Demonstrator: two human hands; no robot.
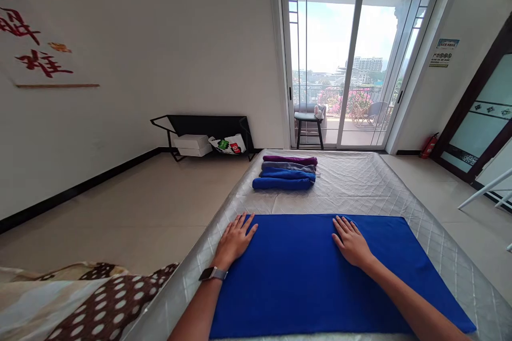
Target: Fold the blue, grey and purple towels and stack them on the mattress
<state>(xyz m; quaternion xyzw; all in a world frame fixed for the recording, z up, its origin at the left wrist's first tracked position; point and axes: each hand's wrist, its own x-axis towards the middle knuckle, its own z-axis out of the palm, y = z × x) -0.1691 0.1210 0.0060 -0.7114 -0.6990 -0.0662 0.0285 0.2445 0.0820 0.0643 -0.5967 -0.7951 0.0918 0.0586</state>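
Note:
A blue cloth (296, 277) lies spread flat on the pale quilted mattress (344, 176). My left hand (235, 240) rests at the cloth's far left corner, palm down with its fingers stretched out. On the far edge, right of the middle, my right hand (351, 240) lies flat with fingers extended. Neither hand grips anything. Beyond the cloth several rolled cloths sit side by side: a blue roll (282, 184) nearest, another blue roll (288, 173), a grey roll (288, 166) and a purple roll (290, 160) farthest.
Left of the mattress is a brown polka-dot blanket (112, 303). A black rack (208, 125) with white boxes (192, 144) stands by the wall. Behind the mattress are a sliding glass door (348, 64) and a stool (309, 117). White chair legs (486, 189) show at the right.

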